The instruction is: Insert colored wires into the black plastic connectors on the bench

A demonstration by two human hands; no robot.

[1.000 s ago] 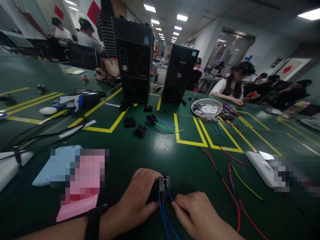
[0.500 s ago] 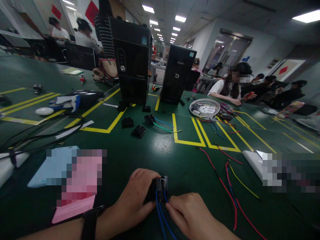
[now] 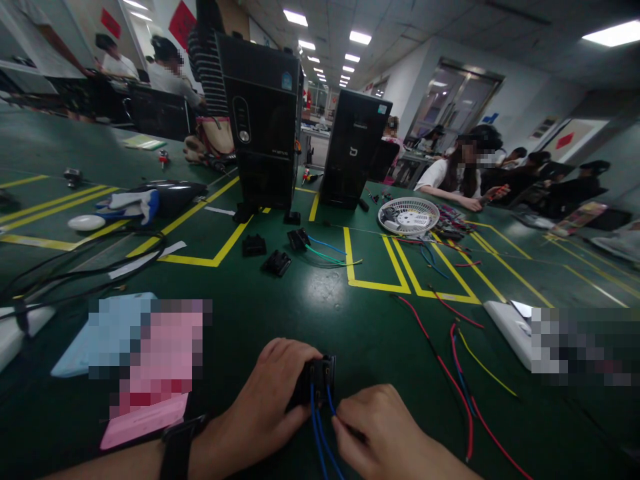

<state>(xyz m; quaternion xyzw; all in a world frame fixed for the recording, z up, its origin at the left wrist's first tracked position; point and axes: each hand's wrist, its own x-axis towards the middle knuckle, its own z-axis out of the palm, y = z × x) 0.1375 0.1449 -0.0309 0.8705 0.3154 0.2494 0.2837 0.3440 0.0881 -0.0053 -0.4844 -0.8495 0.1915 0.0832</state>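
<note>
My left hand [image 3: 273, 393] is closed around the left side of a small black connector block [image 3: 330, 368] just above the green tabletop. Several blue wires [image 3: 323, 441] run down from the block's near face toward the bottom edge. My right hand [image 3: 383, 427] is closed in a pinch on the rightmost blue wire [image 3: 330, 397], a little below where it meets the block. The fingers of my left hand hide much of the block's left side, and the right fingertips cover part of the pinched wire.
Red wires [image 3: 453, 373] and a yellow wire [image 3: 487, 367] lie to the right. Ahead are similar black blocks [image 3: 277, 263], one with wires attached, two computer towers [image 3: 263, 127] and a white basket [image 3: 410, 215]. A pink case [image 3: 145, 420] lies left; a co-worker [image 3: 470, 167] sits across.
My right hand has shifted slightly, its fingertips now lower on the rightmost blue wire and a bit farther from the block. My left hand keeps its hold on the block.
</note>
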